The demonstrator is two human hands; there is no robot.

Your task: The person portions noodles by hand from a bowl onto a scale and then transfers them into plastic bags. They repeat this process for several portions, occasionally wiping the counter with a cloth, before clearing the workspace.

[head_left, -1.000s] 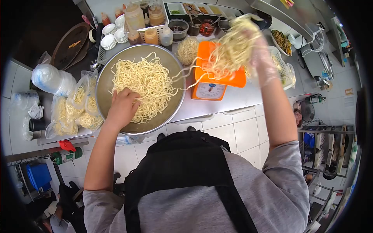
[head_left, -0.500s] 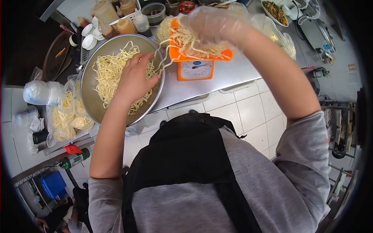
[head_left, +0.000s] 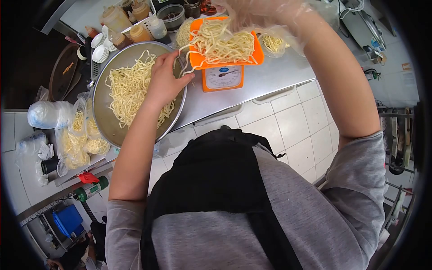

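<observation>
My bare left hand [head_left: 167,80] is over the right side of a wide metal bowl [head_left: 104,121] of pale noodles [head_left: 128,92]. Its thumb and fingers are apart, close to noodle strands [head_left: 188,69] dangling from an orange tray [head_left: 257,56]. A heap of noodles [head_left: 222,42] fills that tray, which sits on an orange dial scale [head_left: 223,80]. My right hand [head_left: 265,15], in a clear plastic glove, is above the tray's back right side. Blur and the glove hide its fingers.
Bagged noodles [head_left: 74,144] lie left of the bowl; another bag of noodles [head_left: 274,44] is right of the scale. Sauce bottles [head_left: 138,33], small white cups [head_left: 100,54] and a dark round tub [head_left: 171,18] stand behind. The steel counter's front edge [head_left: 252,99] runs nearest me.
My right hand has lifted away from the noodles toward the back right, uncovering the heap on the tray. My left hand has shifted slightly right, closer to the hanging strands.
</observation>
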